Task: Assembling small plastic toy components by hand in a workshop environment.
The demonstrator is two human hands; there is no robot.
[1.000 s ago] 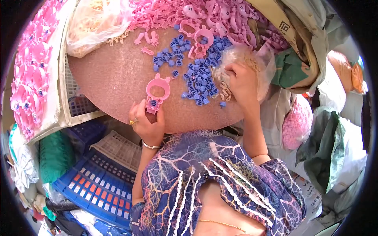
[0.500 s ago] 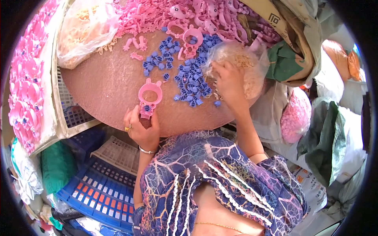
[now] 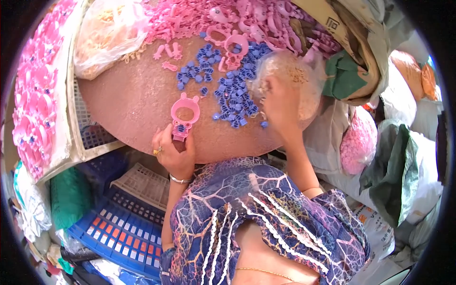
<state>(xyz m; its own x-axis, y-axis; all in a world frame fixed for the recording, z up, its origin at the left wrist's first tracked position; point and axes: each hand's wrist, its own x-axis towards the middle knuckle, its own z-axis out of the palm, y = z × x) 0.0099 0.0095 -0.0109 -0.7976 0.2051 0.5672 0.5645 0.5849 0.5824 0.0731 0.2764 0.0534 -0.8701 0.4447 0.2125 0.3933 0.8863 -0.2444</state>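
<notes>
In my left hand I grip the lower part of a pink plastic toy piece, with fingers and thumb closed round it. The piece has an eared ring at its top and a small blue part set in its lower body. My right hand is at the near left side of a clear plastic bag of small beige pieces; motion smears its fingers, so their grip cannot be read. Loose blue plastic parts lie heaped beside that hand. Two pink eared pieces rest at the heap's far edge.
The round brown table carries a large pile of pink parts at its far side. Another bag of beige pieces sits far left. Left of the table stands a crate bearing pink pieces. Blue baskets are below; sacks crowd the right.
The view has shifted slightly. My right hand has moved a little at the bag's edge and is now blurred. My left hand still holds the pink toy piece in much the same place.
</notes>
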